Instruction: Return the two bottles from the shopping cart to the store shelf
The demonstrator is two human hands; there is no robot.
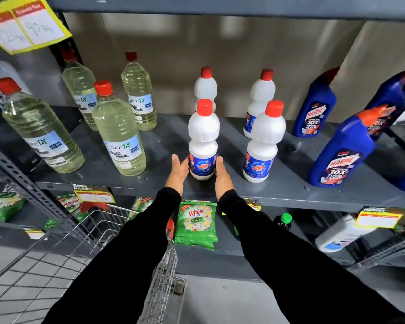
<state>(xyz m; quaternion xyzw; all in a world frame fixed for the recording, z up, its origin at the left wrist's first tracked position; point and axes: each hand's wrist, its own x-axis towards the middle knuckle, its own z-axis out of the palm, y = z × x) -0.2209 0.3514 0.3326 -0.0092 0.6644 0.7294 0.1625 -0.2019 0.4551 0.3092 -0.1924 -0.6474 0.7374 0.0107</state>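
Note:
A white Rin bottle (203, 141) with a red cap stands upright near the front edge of the grey shelf (150, 183). My left hand (177, 173) presses against its lower left side and my right hand (222, 177) against its lower right side, so both clasp its base. A second white Rin bottle (262, 146) stands upright to the right, untouched. Two more of the same bottles (205, 86) stand behind them. The wire shopping cart (84, 249) sits below left, and no bottle shows in the part I see.
Several clear Purety bleach bottles (118, 134) stand at the left of the shelf. Blue Harpic bottles (339, 150) lean at the right. Green Wheel detergent packs (195, 224) lie on the lower shelf. A yellow price tag (24, 24) hangs top left.

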